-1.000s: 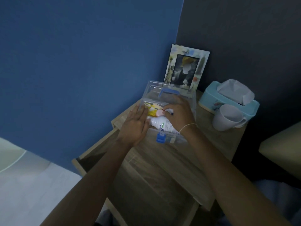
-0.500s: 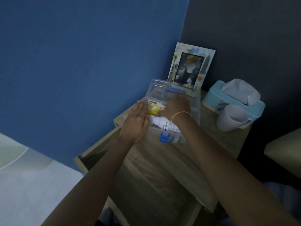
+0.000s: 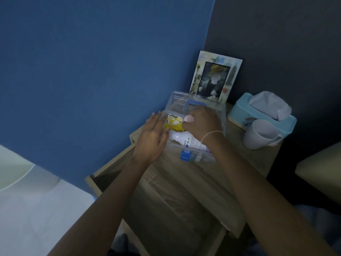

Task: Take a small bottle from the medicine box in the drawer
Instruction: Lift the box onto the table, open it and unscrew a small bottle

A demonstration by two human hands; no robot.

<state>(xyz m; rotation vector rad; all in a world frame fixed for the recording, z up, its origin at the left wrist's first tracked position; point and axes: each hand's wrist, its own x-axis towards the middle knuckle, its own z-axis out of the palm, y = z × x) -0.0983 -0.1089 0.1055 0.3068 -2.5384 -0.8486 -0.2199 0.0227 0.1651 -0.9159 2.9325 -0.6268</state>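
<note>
right hand [image 3: 202, 122]: curled closed inside the open medicine box [image 3: 220, 115], fingers bunched around a small pale pink-capped thing [image 3: 189, 119]; i take that for the small bottle, though i only see its cap.
small bottle, place: in the far half of the box, at my right fingertips, touching the yellow packet [image 3: 172, 124] on its left.
small bottle, axis: i cannot tell; the body is hidden under my palm.
left hand [image 3: 151, 138]: flat and open, gripping nothing, pressed against the left wall of the box, thumb over the rim near the yellow packet.
nearer hand: the right, already on the bottle; the left only steadies.
white bottle [image 3: 186, 140]: larger, lying on its side just near of my right hand, long axis running left to right along the near wall, partly under my wrist.
lid [image 3: 177, 102]: tilted up at the far side, blue handle [image 3: 194, 104] just beyond my knuckles.
next move, my guess: lift straight up and toward me, clear of the white bottle.
drawer [image 3: 166, 209]: pulled open near me, below the box.
far right: tissue box [image 3: 243, 111] and white mug [image 3: 259, 134], well apart.
</note>
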